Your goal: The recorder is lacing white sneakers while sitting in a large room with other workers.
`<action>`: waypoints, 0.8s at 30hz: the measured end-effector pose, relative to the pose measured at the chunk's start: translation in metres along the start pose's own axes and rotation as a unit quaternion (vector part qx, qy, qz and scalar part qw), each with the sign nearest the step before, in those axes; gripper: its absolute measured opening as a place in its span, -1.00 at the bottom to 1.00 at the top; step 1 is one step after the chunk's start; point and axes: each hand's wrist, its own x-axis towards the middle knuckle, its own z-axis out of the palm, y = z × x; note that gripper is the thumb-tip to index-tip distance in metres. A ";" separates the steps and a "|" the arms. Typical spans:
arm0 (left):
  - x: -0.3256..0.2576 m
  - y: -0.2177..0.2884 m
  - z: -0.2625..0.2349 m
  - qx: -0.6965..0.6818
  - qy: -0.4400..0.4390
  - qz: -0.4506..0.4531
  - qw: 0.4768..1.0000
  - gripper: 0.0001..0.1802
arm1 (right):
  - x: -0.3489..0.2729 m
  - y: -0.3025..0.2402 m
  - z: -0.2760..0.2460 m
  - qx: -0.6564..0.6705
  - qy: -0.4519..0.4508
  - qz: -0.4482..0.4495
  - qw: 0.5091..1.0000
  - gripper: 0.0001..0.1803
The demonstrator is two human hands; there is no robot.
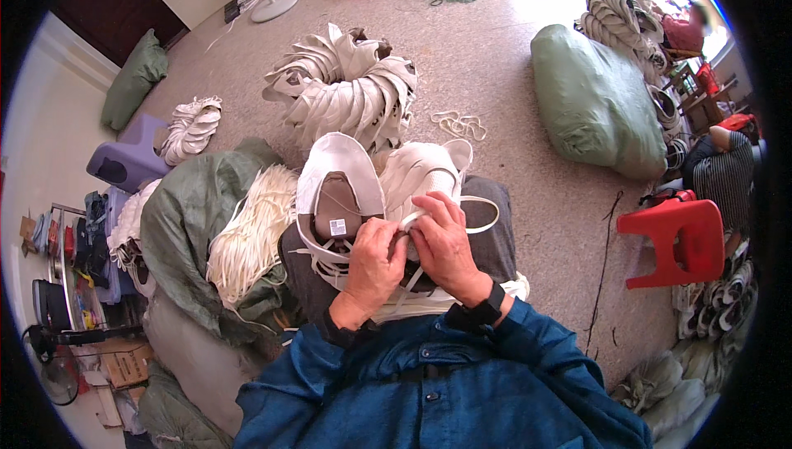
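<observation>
Two pale shoe uppers lie side by side on my lap. The left upper [370, 175] is turned so its brown inside and a small white label show. Over the front of the right upper [415, 170] my two hands meet. My right hand [450, 247] is closed in a pinch on a white shoelace [493, 216], which loops out to its right. My left hand [371, 267] is closed too, its thumb and forefinger pinching the upper's edge beside the lace; the exact grip is partly hidden. Loose lace ends hang below both hands.
A bundle of white laces [252, 238] lies on green sacking [186, 226] at my left. Ahead stands a ring of stacked uppers [351, 98], with loose laces [459, 125] nearby. A stuffed green sack [590, 102] and red stool [676, 238] stand right; a purple stool [128, 152] left.
</observation>
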 end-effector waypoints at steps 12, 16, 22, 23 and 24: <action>0.002 0.003 -0.004 -0.018 0.012 0.016 1.000 -0.85 | -0.167 0.123 -0.173 -0.222 -0.075 0.276 0.932 -0.89; 0.010 0.009 -0.009 -0.071 -0.019 -0.068 0.995 -0.80 | -0.138 0.100 -0.127 -0.234 -0.046 0.223 0.945 -0.78; 0.019 0.000 -0.006 -0.096 -0.025 -0.071 0.993 -0.76 | -0.044 0.046 -0.069 -0.035 -0.008 0.051 0.998 -0.84; 0.022 0.000 -0.005 -0.095 -0.033 -0.066 0.993 -0.79 | -0.040 0.043 -0.062 -0.032 -0.044 0.044 0.998 -0.90; 0.024 0.000 -0.004 -0.094 -0.042 -0.061 0.993 -0.81 | -0.039 0.042 -0.059 -0.028 -0.080 0.036 0.996 -0.93</action>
